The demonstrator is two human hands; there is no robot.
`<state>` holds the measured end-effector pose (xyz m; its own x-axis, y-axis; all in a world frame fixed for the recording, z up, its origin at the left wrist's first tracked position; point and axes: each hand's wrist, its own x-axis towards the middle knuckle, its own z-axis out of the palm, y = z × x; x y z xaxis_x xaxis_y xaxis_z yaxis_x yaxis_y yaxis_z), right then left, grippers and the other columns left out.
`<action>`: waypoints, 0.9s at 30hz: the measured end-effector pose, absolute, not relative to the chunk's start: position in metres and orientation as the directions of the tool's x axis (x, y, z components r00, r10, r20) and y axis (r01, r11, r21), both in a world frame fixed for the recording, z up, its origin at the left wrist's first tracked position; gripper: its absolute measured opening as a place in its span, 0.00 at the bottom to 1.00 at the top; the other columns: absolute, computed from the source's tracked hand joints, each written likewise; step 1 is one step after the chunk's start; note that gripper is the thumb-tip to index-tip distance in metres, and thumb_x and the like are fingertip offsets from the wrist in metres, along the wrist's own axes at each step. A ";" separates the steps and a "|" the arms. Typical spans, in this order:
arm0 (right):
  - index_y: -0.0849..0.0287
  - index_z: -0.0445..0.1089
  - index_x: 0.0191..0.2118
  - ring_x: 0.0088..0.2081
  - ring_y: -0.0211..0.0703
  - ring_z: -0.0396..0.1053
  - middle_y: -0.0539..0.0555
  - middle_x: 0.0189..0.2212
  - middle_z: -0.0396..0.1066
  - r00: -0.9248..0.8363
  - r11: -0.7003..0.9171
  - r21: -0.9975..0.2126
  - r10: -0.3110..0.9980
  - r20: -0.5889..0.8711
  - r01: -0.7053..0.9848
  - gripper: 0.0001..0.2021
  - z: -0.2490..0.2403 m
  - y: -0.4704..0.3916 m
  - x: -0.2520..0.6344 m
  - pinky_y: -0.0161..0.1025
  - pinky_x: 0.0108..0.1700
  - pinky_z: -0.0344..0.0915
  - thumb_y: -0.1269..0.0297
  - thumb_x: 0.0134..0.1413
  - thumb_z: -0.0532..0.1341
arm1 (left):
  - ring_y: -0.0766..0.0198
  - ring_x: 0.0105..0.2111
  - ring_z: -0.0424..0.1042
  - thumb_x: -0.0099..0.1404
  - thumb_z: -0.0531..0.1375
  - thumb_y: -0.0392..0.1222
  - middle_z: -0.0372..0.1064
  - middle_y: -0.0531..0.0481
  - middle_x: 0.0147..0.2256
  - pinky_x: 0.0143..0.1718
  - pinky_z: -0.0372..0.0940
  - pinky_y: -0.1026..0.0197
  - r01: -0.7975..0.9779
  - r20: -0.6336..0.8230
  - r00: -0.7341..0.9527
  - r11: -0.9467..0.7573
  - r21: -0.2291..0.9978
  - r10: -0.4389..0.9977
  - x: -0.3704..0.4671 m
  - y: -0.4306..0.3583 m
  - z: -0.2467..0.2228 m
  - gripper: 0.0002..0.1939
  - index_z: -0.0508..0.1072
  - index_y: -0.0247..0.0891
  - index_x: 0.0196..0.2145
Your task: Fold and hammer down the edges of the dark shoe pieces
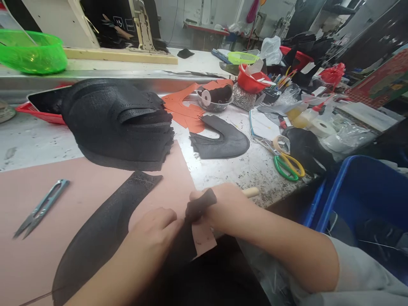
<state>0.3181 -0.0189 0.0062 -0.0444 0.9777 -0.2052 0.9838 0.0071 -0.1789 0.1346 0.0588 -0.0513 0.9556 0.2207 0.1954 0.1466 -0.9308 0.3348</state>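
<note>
My right hand (225,206) is wrapped round a hammer with a pale wooden handle (251,192), whose end sticks out past the hand. The hammer's dark head (201,205) is over one end of a curved black leather piece (105,225). My left hand (156,225) has its fingers curled and pressed on that same end, close beside the hammer head. The fingertips are partly hidden. The leather piece lies in a U shape on a pink sheet (25,187), its other arm stretching left and its curve partly behind my left forearm.
Thread snips (41,208) lie at left. A stack of black leather pieces (117,123) stands behind, beside a single U-shaped piece (229,142) and orange pieces (181,106). Scissors (288,165) lie at right, above a blue bin (350,187). A green basket (35,53) stands back left.
</note>
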 end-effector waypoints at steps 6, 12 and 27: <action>0.54 0.70 0.34 0.23 0.35 0.64 0.47 0.24 0.72 -0.032 -0.014 -0.218 0.978 -0.208 0.976 0.06 0.010 -0.018 0.314 0.36 0.23 0.42 0.69 0.53 0.56 | 0.64 0.26 0.62 0.57 0.45 0.25 0.61 0.51 0.26 0.26 0.56 0.63 0.224 0.069 0.956 -0.864 0.450 0.284 0.130 0.062 -0.052 0.18 0.70 0.38 0.36; 0.55 0.69 0.33 0.22 0.37 0.63 0.48 0.22 0.70 -0.073 0.045 -0.169 0.984 -0.165 0.985 0.06 0.009 -0.018 0.311 0.36 0.23 0.40 0.71 0.52 0.55 | 0.65 0.26 0.61 0.57 0.44 0.26 0.60 0.51 0.27 0.25 0.54 0.65 0.209 0.082 0.959 -0.874 0.438 0.270 0.125 0.061 -0.048 0.19 0.70 0.38 0.37; 0.56 0.66 0.31 0.20 0.37 0.62 0.48 0.22 0.69 -0.125 0.089 -0.162 0.966 -0.227 0.983 0.05 0.008 -0.012 0.297 0.36 0.22 0.40 0.71 0.53 0.55 | 0.65 0.27 0.62 0.62 0.45 0.30 0.62 0.51 0.28 0.27 0.57 0.64 0.258 0.013 0.952 -0.824 0.505 0.305 0.109 0.063 -0.046 0.15 0.70 0.38 0.31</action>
<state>0.2972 -0.0121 0.0080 -0.1252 0.9658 -0.2271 0.9828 0.0894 -0.1615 0.1092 0.0634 -0.0457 0.9521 0.3054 0.0126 0.2576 -0.8238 0.5050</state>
